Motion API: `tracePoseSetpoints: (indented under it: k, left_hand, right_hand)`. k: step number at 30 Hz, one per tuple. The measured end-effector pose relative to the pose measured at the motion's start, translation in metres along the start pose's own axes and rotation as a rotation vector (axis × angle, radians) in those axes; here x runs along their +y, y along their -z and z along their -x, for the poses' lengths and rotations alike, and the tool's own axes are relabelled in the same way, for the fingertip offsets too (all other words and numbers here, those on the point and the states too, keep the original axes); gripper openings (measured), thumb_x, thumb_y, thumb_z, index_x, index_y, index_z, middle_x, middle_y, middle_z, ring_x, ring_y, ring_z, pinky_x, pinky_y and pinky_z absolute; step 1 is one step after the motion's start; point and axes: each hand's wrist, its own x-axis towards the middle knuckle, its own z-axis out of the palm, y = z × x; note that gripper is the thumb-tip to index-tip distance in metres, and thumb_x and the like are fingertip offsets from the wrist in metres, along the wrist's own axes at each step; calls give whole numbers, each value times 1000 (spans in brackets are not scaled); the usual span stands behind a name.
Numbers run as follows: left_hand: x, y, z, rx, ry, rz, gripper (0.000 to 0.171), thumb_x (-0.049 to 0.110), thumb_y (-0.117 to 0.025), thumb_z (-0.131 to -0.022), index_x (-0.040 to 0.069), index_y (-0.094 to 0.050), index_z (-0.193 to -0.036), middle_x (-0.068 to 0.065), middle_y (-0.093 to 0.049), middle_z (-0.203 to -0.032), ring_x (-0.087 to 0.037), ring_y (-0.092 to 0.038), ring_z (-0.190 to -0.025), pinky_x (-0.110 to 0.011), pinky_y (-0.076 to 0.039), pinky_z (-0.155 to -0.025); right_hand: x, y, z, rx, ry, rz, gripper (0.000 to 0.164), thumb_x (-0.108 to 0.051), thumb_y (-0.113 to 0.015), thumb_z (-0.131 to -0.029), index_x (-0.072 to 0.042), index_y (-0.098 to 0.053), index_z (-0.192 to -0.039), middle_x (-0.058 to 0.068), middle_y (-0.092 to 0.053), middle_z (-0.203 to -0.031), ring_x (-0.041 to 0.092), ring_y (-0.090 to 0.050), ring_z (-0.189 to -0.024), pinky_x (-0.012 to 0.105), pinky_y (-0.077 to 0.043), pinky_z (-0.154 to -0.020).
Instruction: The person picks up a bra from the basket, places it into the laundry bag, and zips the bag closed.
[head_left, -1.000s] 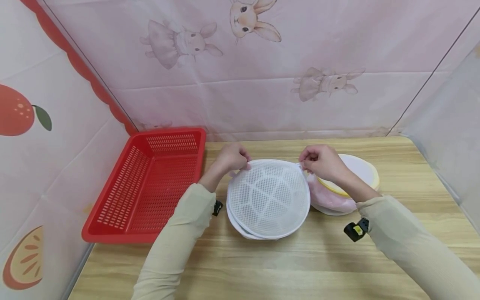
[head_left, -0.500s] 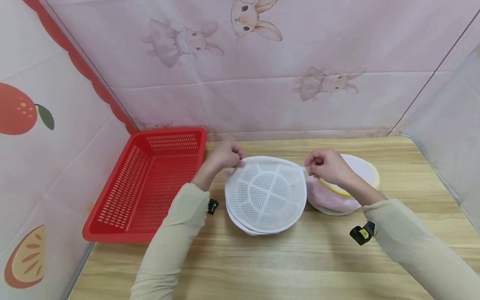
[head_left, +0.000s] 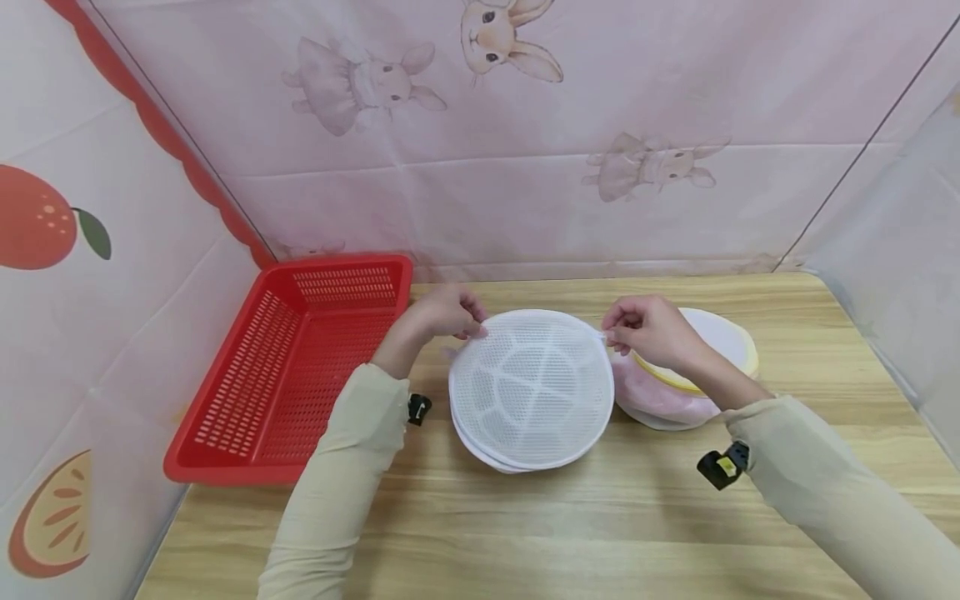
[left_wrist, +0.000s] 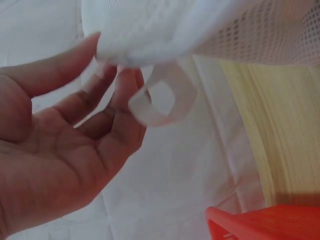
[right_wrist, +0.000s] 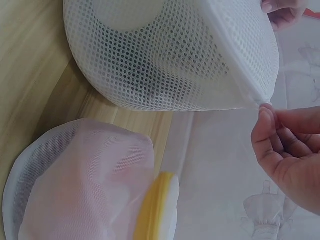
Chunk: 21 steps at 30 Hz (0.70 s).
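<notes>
A round white mesh laundry bag (head_left: 536,392) stands between my hands, its ribbed top facing up in the head view. My left hand (head_left: 450,312) pinches its rim at the upper left between thumb and fingers. Beside those fingers, a small fabric loop (left_wrist: 167,95) hangs from the edge in the left wrist view. With thumb and index finger, my right hand (head_left: 648,329) pinches the seam end at the bag's upper right, pulling the mesh to a point. The right wrist view shows the honeycomb mesh side wall (right_wrist: 165,65); whatever lies behind it is blurred.
A red slotted plastic basket (head_left: 330,392) stands to the left on the wooden table (head_left: 525,542). Under and beside my right forearm is a pink mesh bag (head_left: 660,396) with a yellow-edged white top (head_left: 720,337). Rabbit-printed cloth (head_left: 510,217) hangs along the back.
My left hand has shifted left, and the white bag slightly left with it. My right hand went right, then back a little, still pinching the seam end. The bag's top looks rounder and flatter.
</notes>
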Motion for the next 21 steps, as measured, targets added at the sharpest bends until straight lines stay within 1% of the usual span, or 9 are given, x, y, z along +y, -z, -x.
tracePoseSetpoints:
  k: [4, 7, 11, 14, 18, 21]
  left_hand:
    - [5, 0, -2, -50, -20, 30, 15, 8, -64, -82, 2, -64, -96, -9, -62, -90, -20, -58, -79, -28, -51, -71]
    - [10, -1, -4, -71, -19, 39, 15, 9, -62, -85, 2, -64, -98, -9, -63, -90, -19, -59, -79, -27, -51, -71]
    - [16, -4, -8, -79, -28, 33, 15, 8, -62, -85, 1, -65, -97, -9, -63, -88, -18, -59, -77, -30, -51, -74]
    - [20, -6, -11, -84, -41, 30, 14, 5, -61, -84, -1, -65, -96, -10, -63, -90, -18, -58, -76, -32, -51, -77]
    - [27, -6, -13, -93, -35, 35, 14, 3, -61, -84, -2, -65, -97, -11, -63, -93, -19, -58, -77, -31, -51, -77]
    - [31, -6, -14, -93, -34, 19, 13, 3, -61, -85, -2, -65, -97, -11, -63, -94, -18, -57, -77, -30, -51, -76]
  right_hand:
    - [-1, 1, -1, 9, 8, 0, 3, 7, -57, -83, 7, -60, -82, 11, -61, -70, 15, -57, -59, 28, -52, -55]
    - [-1, -1, -4, 17, 20, -5, 4, 8, -57, -82, 6, -60, -81, 11, -61, -69, 15, -58, -58, 29, -52, -55]
    - [-3, -3, -6, 22, 32, 2, 7, 10, -57, -81, 4, -61, -79, 10, -60, -68, 16, -57, -58, 33, -52, -56]
    - [-4, -3, -6, 26, 32, 16, 6, 9, -57, -81, 4, -60, -79, 9, -60, -67, 17, -57, -58, 33, -52, -55]
    - [-7, -3, -6, 33, 19, 30, 5, 8, -58, -82, 4, -60, -80, 9, -60, -67, 17, -57, -58, 33, -52, -56]
    - [-10, -3, -6, 35, 17, 31, 6, 9, -57, -82, 5, -60, -80, 9, -60, -67, 16, -56, -58, 30, -52, -55]
